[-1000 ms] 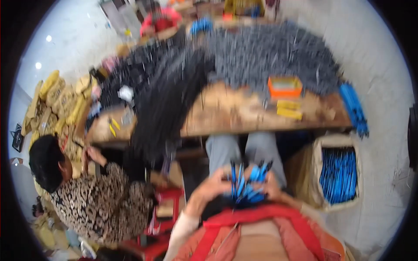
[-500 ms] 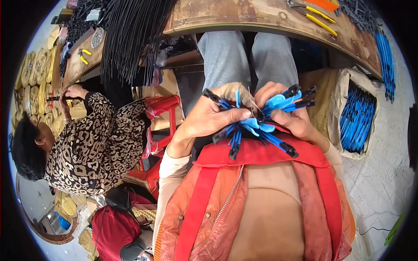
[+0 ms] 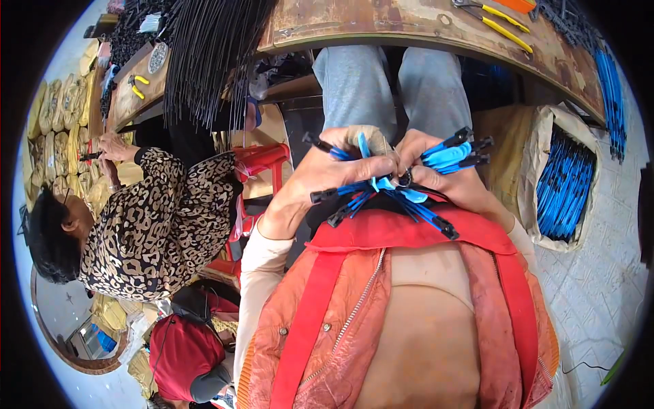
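Observation:
Over my lap I hold a fanned bunch of blue strips with black ends (image 3: 381,187). My left hand (image 3: 327,174) grips the bunch from the left, fingers closed over its middle. From the right, my right hand (image 3: 443,180) pinches the same bunch, with several strips sticking out past its fingers. A thin wire stands up between the two hands. My grey trousers (image 3: 388,85) and orange-red jacket (image 3: 381,313) frame the hands.
A worn wooden bench (image 3: 409,27) runs along the top with yellow-handled pliers (image 3: 501,27) and hanging black rods (image 3: 204,61). A sack of blue strips (image 3: 562,180) stands to the right. On my left sits a person in a leopard-print top (image 3: 150,225) beside a red stool (image 3: 262,167).
The view dropped from the bench top to my lap one second ago. Since half a second ago my hands have drawn closer and the bunch has tightened slightly.

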Demonstrator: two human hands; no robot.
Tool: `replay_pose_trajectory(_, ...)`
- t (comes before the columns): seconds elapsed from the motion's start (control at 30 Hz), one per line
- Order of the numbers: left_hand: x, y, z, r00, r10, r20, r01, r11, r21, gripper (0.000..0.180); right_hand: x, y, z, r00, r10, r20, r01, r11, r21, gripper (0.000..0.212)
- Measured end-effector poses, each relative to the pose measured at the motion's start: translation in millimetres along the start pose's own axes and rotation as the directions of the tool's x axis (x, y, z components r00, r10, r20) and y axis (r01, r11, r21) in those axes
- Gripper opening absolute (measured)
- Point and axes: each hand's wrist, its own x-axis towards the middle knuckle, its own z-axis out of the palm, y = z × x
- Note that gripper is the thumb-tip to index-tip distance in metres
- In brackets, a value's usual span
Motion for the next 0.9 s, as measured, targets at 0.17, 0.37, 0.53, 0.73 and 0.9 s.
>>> replay_pose_trajectory(0.17,6.8,2.6,3.8,0.999,0.004,-0.050,-0.003,1.000,0.016,0.011,0.4,-0.3,-7.1,0.963,-0.251,-0.099,0.209,0.927,-0.311,0.022)
replay_pose_trajectory(0.37,17.6,-6.2,3.9,0.999,0.038,-0.011,-0.038,0.998,-0.044,0.013,-3.9,2.4,-13.8,0.946,-0.302,-0.118,0.237,0.892,-0.384,0.016)
replay_pose_trajectory(0.53,18.6,-4.4,13.4,0.999,-0.024,-0.028,0.021,0.995,-0.099,0.012,-6.6,5.0,-13.3,0.940,-0.301,-0.164,0.239,0.919,-0.314,0.021)
replay_pose_trajectory(0.73,18.7,-18.3,6.3,0.999,-0.038,-0.020,0.036,0.996,-0.082,0.014,-4.5,3.9,-23.3,0.989,-0.145,0.011,0.146,0.989,-0.031,0.033)
replay_pose_trajectory(0.9,27.6,-14.2,5.4,0.999,0.001,-0.034,-0.003,0.998,-0.067,0.014,1.9,-3.8,-33.7,0.984,-0.177,0.026,0.179,0.966,-0.187,0.031)
